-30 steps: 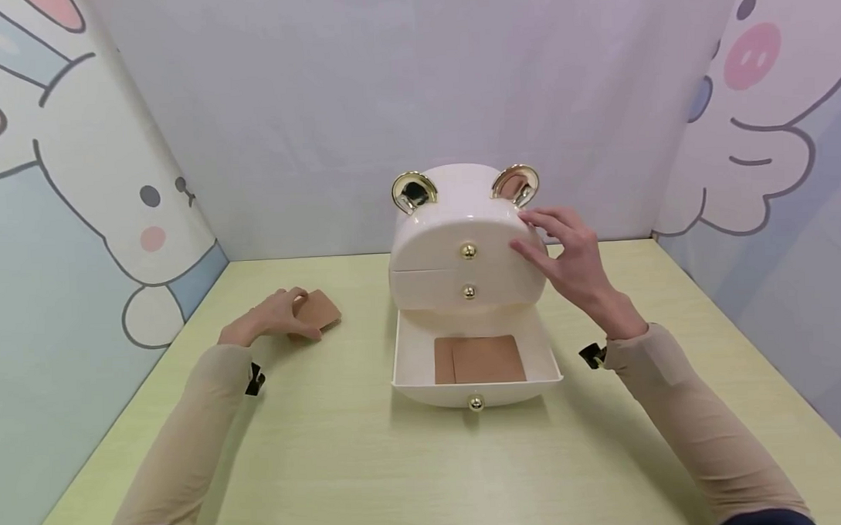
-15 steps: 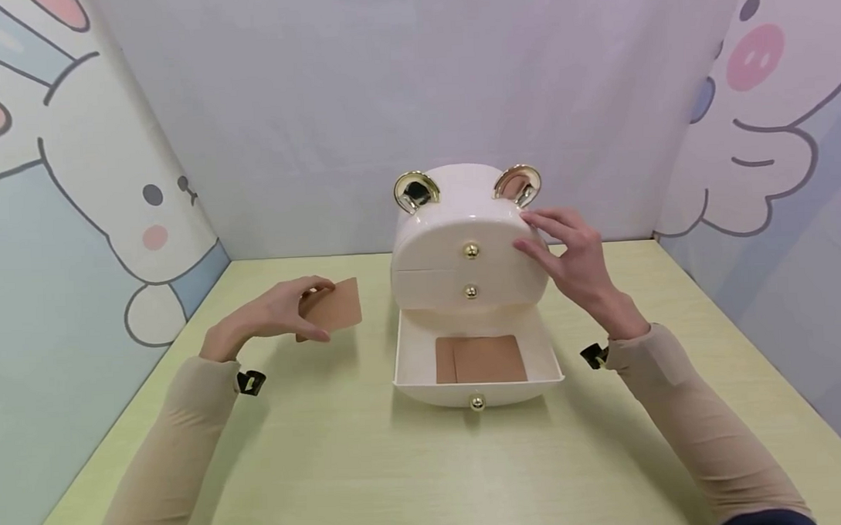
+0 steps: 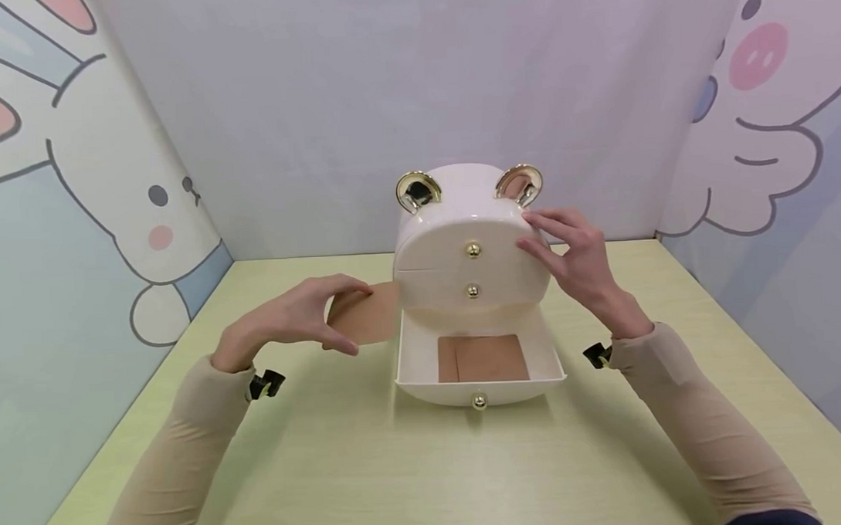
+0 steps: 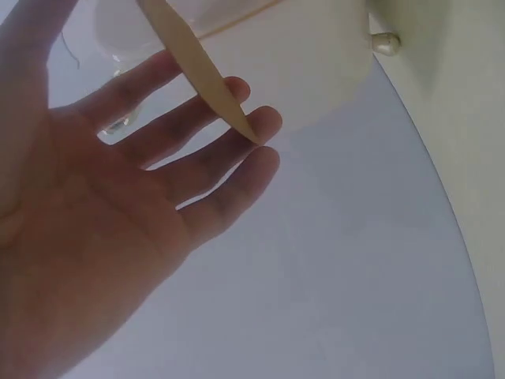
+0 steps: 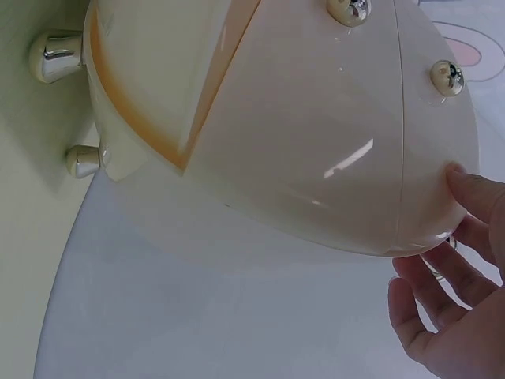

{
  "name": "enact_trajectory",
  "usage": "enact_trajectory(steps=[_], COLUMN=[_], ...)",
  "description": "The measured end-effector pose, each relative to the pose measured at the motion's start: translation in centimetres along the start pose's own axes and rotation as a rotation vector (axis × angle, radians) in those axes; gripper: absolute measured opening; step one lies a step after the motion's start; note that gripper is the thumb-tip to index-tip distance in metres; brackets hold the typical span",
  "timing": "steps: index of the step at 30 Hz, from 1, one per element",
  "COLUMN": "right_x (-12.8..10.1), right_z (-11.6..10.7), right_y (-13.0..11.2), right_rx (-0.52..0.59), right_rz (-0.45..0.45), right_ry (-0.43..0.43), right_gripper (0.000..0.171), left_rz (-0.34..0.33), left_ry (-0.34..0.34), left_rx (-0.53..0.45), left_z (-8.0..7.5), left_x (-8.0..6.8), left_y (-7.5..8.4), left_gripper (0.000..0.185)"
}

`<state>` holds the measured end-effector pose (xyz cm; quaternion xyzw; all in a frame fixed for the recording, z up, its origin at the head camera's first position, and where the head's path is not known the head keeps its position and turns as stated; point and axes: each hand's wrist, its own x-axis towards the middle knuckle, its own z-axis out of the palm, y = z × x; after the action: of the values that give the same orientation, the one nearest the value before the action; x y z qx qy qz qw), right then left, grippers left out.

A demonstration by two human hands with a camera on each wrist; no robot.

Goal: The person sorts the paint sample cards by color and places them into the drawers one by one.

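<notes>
From the head view, our left hand (image 3: 293,317) pinches the card (image 3: 367,317) beside the open drawer (image 3: 480,365), long side level; our right hand (image 3: 573,257), fingers relaxed, rests on the box (image 3: 461,238). The left wrist view shows only the card's edge (image 4: 197,67). The right wrist view cuts our fingers (image 5: 450,308) off.

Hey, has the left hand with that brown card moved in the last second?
Yes. The left hand has lifted the brown card off the table and carried it right, up to the cream drawer box.
</notes>
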<state>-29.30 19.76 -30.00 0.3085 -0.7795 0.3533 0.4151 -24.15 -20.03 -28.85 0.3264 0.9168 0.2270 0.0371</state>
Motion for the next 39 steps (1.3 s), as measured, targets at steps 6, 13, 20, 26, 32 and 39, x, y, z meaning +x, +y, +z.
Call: enact_trajectory(steps=[6, 13, 20, 26, 32, 39], right_x=[-0.1, 0.0, 0.0, 0.0, -0.1, -0.1], right_z=[0.0, -0.2, -0.2, -0.1, 0.0, 0.0], right_y=[0.1, 0.1, 0.1, 0.2, 0.1, 0.0], right_rx=[0.007, -0.006, 0.0, -0.001, 0.005, 0.005], right_rz=[-0.001, 0.011, -0.001, 0.0, 0.011, 0.019], right_ry=[0.003, -0.012, -0.013, -0.015, -0.014, -0.007], right_gripper=[0.044, 0.039, 0.04, 0.04, 0.041, 0.041], left_rz=[0.138, 0.174, 0.235, 0.242, 0.31, 0.204], left_ry=[0.014, -0.011, -0.05, -0.012, 0.054, -0.038], left_rx=[0.061, 0.073, 0.124, 0.096, 0.042, -0.344], left_z=[1.1, 3.2, 5.9, 7.0, 7.7, 10.5], left_x=[1.6, 4.0, 5.5, 6.2, 5.4, 2.7], left_y=[2.2, 4.5, 6.1, 6.2, 6.7, 10.8], left_gripper=[0.078, 0.077, 0.078, 0.054, 0.03, 0.012])
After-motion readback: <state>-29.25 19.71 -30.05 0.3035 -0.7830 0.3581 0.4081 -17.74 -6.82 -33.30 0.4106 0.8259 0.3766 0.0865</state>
